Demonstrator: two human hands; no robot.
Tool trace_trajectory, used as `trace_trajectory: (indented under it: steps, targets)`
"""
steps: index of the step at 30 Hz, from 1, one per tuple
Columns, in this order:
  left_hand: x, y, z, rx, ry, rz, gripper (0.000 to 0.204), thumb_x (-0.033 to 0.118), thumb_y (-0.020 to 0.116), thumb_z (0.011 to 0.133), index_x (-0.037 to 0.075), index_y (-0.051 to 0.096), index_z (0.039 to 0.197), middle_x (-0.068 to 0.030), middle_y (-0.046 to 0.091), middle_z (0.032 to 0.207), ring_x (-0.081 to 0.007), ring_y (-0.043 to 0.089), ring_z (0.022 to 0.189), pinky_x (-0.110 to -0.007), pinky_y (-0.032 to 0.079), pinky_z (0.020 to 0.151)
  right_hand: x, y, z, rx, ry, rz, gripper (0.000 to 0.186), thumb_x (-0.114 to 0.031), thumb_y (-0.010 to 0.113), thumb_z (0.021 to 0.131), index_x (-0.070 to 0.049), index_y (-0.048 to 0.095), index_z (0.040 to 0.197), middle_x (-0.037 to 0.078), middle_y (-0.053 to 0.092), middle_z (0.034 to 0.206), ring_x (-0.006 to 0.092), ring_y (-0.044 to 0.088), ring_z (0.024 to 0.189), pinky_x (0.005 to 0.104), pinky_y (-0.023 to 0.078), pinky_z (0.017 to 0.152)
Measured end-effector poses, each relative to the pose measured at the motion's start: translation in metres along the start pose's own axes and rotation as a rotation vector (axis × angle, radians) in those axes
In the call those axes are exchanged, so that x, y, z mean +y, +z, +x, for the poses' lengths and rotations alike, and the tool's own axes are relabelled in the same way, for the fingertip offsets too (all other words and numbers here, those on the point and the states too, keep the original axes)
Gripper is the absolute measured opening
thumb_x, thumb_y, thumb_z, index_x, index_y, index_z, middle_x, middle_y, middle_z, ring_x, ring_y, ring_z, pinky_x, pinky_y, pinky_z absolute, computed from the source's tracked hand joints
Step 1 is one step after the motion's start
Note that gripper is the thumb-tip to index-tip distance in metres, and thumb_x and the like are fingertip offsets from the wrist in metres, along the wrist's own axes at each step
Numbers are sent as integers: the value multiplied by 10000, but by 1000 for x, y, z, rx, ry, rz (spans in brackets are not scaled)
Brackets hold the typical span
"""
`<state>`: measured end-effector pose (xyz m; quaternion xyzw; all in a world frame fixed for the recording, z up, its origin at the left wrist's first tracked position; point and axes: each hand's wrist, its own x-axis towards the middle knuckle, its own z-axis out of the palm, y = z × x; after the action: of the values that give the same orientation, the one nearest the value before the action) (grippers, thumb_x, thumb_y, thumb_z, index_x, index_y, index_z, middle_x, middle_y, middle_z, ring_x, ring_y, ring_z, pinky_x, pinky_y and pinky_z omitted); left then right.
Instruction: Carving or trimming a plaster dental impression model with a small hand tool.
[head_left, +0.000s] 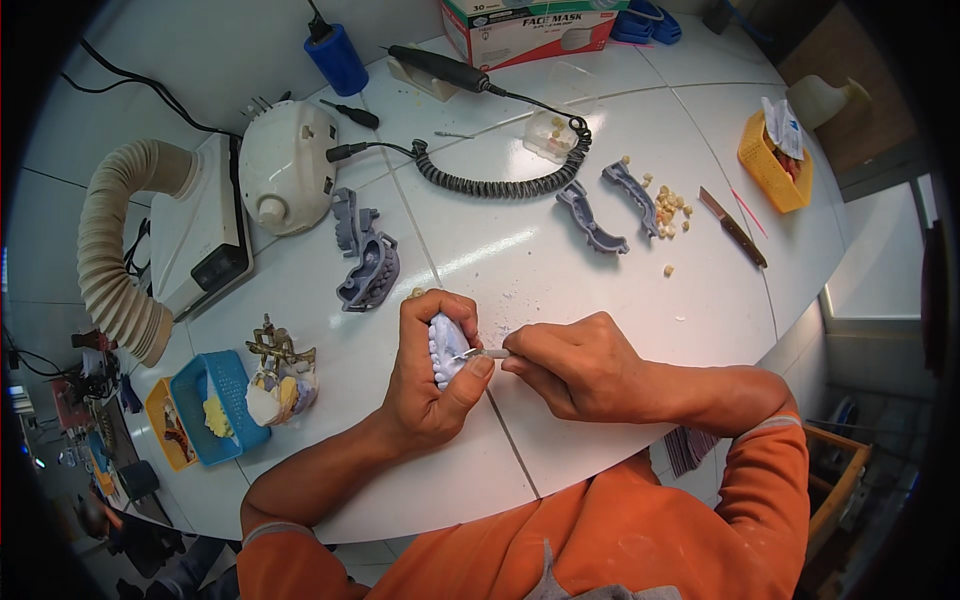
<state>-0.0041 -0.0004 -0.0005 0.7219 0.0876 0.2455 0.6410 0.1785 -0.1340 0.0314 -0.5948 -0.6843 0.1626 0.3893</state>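
Observation:
My left hand (430,375) is wrapped round a pale blue dental cast (448,343) with a row of teeth along its left side. In my right hand (575,368) is a slim metal carving tool (492,353), pinched between thumb and fingers. Its tip meets the inner face of the cast, close to my left thumb. Small pale shavings (508,298) lie on the white tiled table just beyond my hands. The underside of the cast is hidden in my left palm.
Grey dental moulds (368,262) lie left of centre, more (592,218) to the right beside loose teeth (672,210) and a knife (733,228). A coiled cord (500,188) crosses the back to a white control box (288,165). Blue basket (250,440) and articulator (285,385) stand left; yellow basket (775,170) right.

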Motion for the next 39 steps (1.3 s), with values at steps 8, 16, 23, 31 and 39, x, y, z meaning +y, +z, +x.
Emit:
trace_trajectory:
  steps: [8,16,23,31,39]
  targets:
    - [-2,1,1,15,7,-11,421,91,622,998,45,355,1320,-110,448,1125,-140,464,952,-296,455,840,1,0,0,-4,1,-9,174,-134,742,964,-67,592,908,62,629,653,257,606,481,370,441,425]
    - [1,-2,0,-13,-56,17,486,88,624,993,33,345,1387,-103,465,1127,-129,483,927,-286,454,804,4,1,-1,-13,24,29,177,-141,724,980,-72,578,907,62,604,627,273,571,459,389,419,419]
    - [2,-2,-1,-20,-75,-22,501,86,621,983,31,344,1398,-105,479,1127,-127,494,923,-287,454,798,4,2,-2,-15,24,34,170,-144,721,981,-76,585,906,62,609,630,273,572,458,386,421,419]
    - [2,-2,0,-28,-82,-8,492,87,622,977,29,356,1387,-109,486,1113,-135,491,924,-297,454,802,3,0,0,-7,11,23,169,-144,731,973,-77,595,898,59,623,641,264,585,462,380,426,418]
    - [-2,-3,1,-35,-20,35,421,123,616,992,16,384,1326,-113,486,1084,-153,482,924,-317,443,837,4,0,-1,-12,3,15,174,-145,742,963,-76,596,898,56,621,649,257,587,466,378,424,418]
